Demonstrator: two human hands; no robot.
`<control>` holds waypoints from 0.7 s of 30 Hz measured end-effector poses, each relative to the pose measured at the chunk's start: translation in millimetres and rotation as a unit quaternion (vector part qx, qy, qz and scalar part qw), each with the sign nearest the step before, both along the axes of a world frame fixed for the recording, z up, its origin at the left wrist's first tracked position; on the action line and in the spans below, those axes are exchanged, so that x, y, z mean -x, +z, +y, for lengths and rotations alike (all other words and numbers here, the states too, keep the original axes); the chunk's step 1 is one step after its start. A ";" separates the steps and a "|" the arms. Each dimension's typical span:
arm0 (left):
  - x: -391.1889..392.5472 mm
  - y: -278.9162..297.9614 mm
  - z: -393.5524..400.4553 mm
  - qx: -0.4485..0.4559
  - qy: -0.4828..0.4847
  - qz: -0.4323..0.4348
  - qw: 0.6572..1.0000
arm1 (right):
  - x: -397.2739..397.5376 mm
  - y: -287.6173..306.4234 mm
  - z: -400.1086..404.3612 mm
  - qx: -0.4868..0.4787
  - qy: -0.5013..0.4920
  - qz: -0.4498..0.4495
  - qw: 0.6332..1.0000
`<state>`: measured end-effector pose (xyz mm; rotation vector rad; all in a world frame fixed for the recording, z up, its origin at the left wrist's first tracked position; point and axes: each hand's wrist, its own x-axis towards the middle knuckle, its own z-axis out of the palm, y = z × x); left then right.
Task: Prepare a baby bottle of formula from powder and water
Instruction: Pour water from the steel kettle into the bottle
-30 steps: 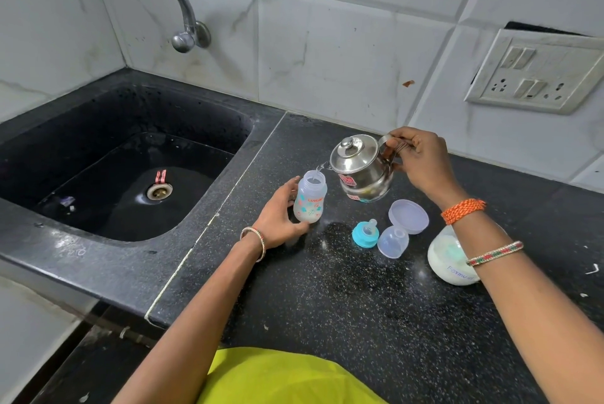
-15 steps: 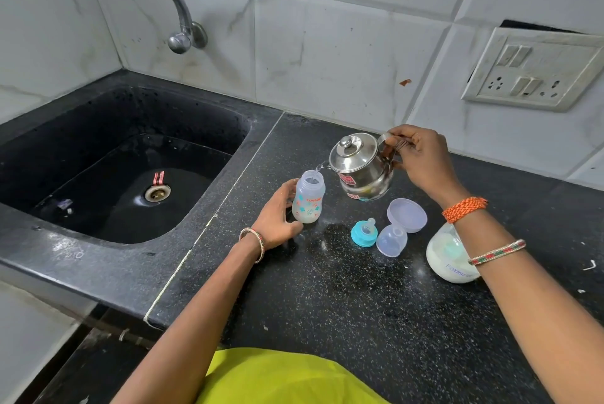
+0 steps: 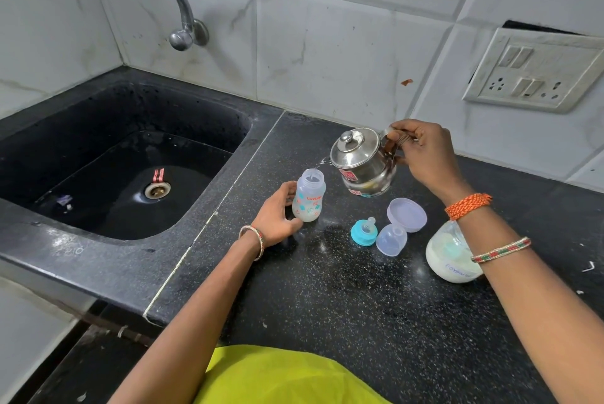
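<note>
A small clear baby bottle with printed shapes stands open on the black counter, with my left hand wrapped around its left side. My right hand grips the handle of a steel kettle, tilted left so its spout sits just over the bottle's mouth and a thin stream of water falls in. White liquid fills the bottle's bottom. A teal nipple ring, a clear dome cap and a round lid lie to the right. A jar of white powder stands partly behind my right wrist.
A black sink with a steel drain lies to the left, and a tap juts from the tiled wall above it. A switch and socket plate is on the wall at right. The counter's front edge is near my body.
The kettle has tipped further to the left and its spout has come down over the bottle's mouth; water now runs into it. My left hand stays on the bottle.
</note>
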<state>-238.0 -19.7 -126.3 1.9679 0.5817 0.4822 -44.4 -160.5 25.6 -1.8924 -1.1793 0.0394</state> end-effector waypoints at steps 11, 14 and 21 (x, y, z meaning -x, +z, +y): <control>-0.9 -1.4 0.9 -0.004 0.002 0.000 1.000 | 0.7 5.2 0.0 -0.002 -0.001 -0.021 1.000; -1.3 -2.2 1.1 -0.007 0.001 -0.003 1.000 | 0.3 5.8 0.6 -0.001 -0.002 -0.022 1.000; -1.8 -4.5 1.6 -0.013 0.006 -0.010 1.000 | -1.9 6.9 2.7 -0.005 -0.008 -0.018 1.000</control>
